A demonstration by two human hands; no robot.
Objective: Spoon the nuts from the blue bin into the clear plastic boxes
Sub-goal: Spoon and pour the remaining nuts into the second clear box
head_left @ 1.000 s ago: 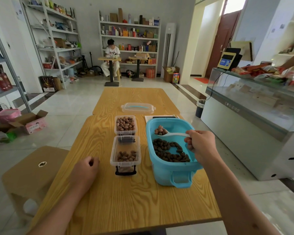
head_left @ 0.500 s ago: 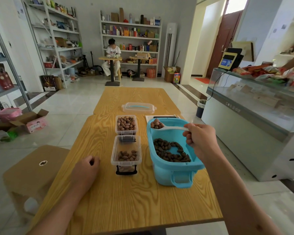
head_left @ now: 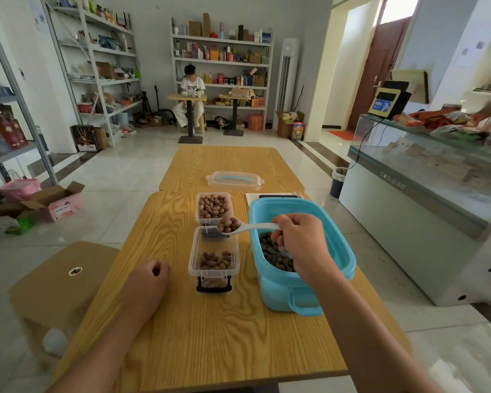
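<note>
My right hand [head_left: 301,242] grips the handle of a white spoon [head_left: 250,228] heaped with brown nuts. The spoon's bowl hovers over the far end of the near clear plastic box [head_left: 213,252], which holds a small layer of nuts. Behind it stands a second clear box [head_left: 213,207], filled with nuts. The blue bin [head_left: 309,276] sits to the right under my right wrist, with dark nuts on its bottom. My left hand [head_left: 148,276] rests on the table left of the near box, fingers curled, holding nothing.
A clear lid with a blue handle [head_left: 234,180] lies farther back on the wooden table [head_left: 210,336]. A paper sheet and dark device [head_left: 272,196] lie behind the bin. A wooden stool [head_left: 63,276] stands at the left, a glass counter [head_left: 425,188] at the right.
My right hand has lifted the loaded spoon out of the blue bin and carried it left, over the near clear box. The left hand has stayed put.
</note>
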